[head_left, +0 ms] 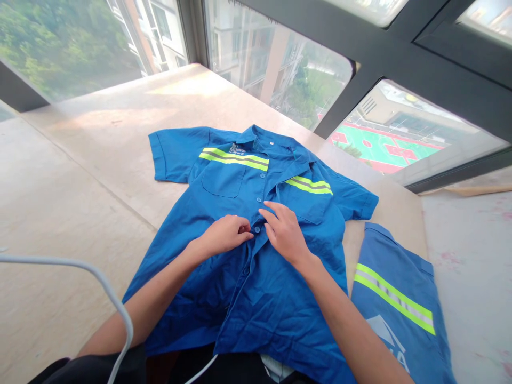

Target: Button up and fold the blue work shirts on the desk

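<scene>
A blue short-sleeved work shirt [180, 234] lies front up, its collar at the far end and yellow-grey reflective strips across the chest. My left hand [226, 234] is closed in a pinch at the front placket, just left of a blue button [257, 230]. On the other side of that button, my right hand [286, 232] rests over the placket, fingers spread and pointing left. Another button [259, 200] shows above the hands. Above the hands the two front edges lie apart near the collar; below, one front edge overlaps the other.
To the right lies a folded blue garment [394, 277] with a reflective strip and white print. A white cable [92, 266] curves in from the left. Windows with dark frames [380, 53] border the pale stone surface [80, 197]. Floral cloth [472, 256] covers the right side.
</scene>
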`<move>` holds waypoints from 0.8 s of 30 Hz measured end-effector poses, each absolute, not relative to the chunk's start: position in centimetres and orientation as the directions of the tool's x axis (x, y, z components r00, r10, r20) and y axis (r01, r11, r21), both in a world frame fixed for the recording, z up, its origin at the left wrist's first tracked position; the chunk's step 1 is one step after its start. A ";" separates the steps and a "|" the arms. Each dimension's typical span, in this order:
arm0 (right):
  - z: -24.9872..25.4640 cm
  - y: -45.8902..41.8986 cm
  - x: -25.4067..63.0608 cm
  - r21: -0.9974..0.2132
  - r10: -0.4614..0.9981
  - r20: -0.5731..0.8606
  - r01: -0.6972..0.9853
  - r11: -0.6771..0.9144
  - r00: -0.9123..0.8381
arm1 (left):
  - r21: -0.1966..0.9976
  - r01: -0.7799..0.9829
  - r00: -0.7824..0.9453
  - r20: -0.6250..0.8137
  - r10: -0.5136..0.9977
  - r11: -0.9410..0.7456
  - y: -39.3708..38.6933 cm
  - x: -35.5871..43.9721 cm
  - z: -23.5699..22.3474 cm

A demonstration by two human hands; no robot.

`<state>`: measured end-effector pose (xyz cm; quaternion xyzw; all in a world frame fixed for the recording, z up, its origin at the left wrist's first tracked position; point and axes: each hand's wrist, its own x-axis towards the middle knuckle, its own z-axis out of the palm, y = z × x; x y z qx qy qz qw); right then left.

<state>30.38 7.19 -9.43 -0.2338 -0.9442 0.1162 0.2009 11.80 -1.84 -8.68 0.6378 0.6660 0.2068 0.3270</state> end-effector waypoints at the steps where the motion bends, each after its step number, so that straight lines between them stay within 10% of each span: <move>1: -9.5 7.6 30.2 -0.271 0.458 0.281 0.388 0.881 -0.843 | 0.666 0.742 0.030 -0.147 0.989 0.076 -1.9 11.7 -8.8; 11: -13.5 11.0 32.4 -0.215 0.452 0.087 0.426 0.879 -0.888 | 0.191 0.970 0.119 0.161 0.980 -0.149 -3.9 10.4 -12.7; 24: -14.8 11.0 33.0 -0.215 0.503 0.181 0.465 0.859 -0.845 | 0.109 0.992 0.049 0.160 0.986 -0.067 -5.6 5.0 -13.0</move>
